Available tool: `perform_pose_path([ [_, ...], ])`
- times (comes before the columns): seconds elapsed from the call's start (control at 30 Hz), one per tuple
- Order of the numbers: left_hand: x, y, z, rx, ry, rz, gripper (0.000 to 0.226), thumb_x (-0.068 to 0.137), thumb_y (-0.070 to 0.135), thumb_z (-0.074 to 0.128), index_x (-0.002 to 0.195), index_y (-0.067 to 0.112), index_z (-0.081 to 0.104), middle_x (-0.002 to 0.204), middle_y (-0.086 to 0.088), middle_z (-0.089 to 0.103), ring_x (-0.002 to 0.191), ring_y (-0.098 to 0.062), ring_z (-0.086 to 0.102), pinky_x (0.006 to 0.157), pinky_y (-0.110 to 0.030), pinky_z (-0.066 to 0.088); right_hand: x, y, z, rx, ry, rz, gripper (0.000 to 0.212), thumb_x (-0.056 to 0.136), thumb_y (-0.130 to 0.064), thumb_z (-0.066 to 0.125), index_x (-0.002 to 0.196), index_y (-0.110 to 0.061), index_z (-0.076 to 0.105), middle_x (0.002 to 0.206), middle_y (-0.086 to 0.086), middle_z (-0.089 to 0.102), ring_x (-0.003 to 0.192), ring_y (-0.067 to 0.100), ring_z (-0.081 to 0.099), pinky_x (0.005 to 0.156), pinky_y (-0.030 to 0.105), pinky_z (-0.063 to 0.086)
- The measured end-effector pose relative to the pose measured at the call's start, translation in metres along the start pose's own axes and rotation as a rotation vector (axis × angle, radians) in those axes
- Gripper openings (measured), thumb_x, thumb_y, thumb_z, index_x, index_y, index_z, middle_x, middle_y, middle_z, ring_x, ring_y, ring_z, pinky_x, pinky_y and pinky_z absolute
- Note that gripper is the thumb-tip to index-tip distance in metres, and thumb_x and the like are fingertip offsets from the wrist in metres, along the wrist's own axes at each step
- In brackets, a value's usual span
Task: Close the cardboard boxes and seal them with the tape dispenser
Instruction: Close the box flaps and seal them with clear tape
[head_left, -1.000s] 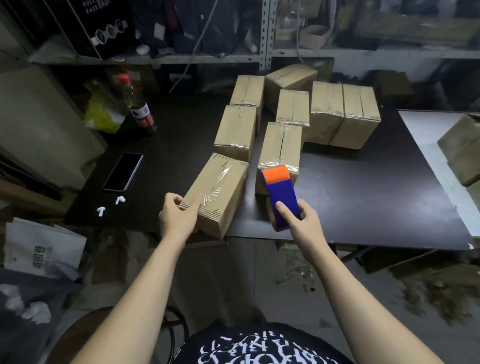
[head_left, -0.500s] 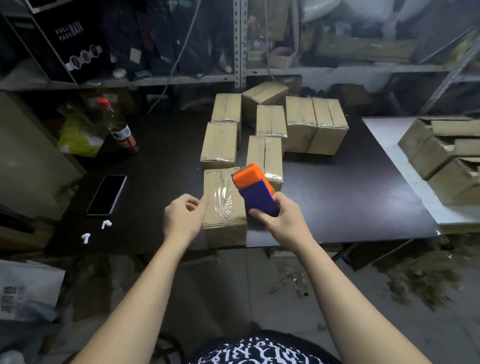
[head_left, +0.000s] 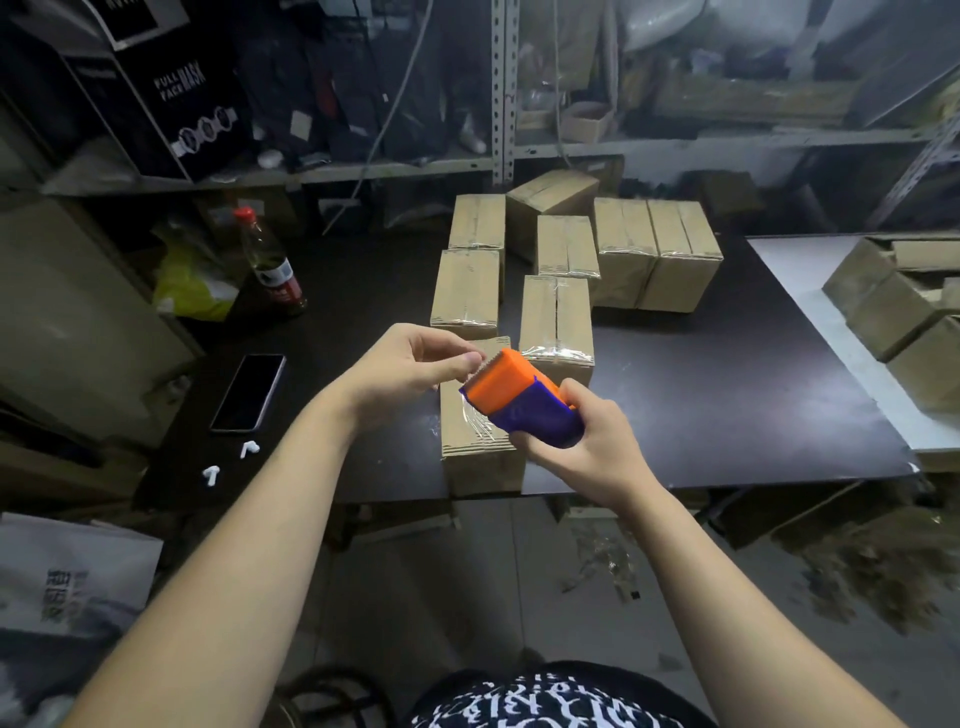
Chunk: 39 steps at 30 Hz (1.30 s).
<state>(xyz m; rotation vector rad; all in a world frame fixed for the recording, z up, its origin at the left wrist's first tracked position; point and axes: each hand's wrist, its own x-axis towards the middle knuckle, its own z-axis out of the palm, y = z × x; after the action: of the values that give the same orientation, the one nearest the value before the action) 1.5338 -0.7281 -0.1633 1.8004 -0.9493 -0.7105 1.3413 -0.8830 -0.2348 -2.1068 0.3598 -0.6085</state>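
- Orange-and-blue tape dispenser (head_left: 522, 400) is held just above the nearest cardboard box (head_left: 475, 441), its orange head tilted up and to the left.
- The blue body is gripped from below by the right hand (head_left: 587, 447), fingers curled round it.
- The toothed front edge is pinched by thumb and forefinger of the left hand (head_left: 410, 364); whether tape is caught between them cannot be told.
- The nearest cardboard box is seen closed at the near edge of the dark table (head_left: 727, 405), clear tape across its top.
- Taped boxes (head_left: 556, 317) are grouped behind it; a phone (head_left: 248, 392), two earbuds (head_left: 249, 448) and a bottle (head_left: 270, 262) are seen to the left.
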Motion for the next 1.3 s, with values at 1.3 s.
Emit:
perform_pose_path([
  [1.3, 0.007, 0.018, 0.012, 0.285, 0.437, 0.143, 0.011, 0.101, 0.022, 0.067, 0.091, 0.016, 0.066, 0.084, 0.007, 0.069, 0.080, -0.003, 0.064, 0.064, -0.008, 0.050, -0.014, 0.066, 0.021, 0.044, 0.050, 0.149, 0.042, 0.082, -0.062, 0.071, 0.088, -0.021, 0.069, 0.073, -0.006, 0.073, 0.067, 0.018, 0.070, 0.067, 0.049, 0.058],
])
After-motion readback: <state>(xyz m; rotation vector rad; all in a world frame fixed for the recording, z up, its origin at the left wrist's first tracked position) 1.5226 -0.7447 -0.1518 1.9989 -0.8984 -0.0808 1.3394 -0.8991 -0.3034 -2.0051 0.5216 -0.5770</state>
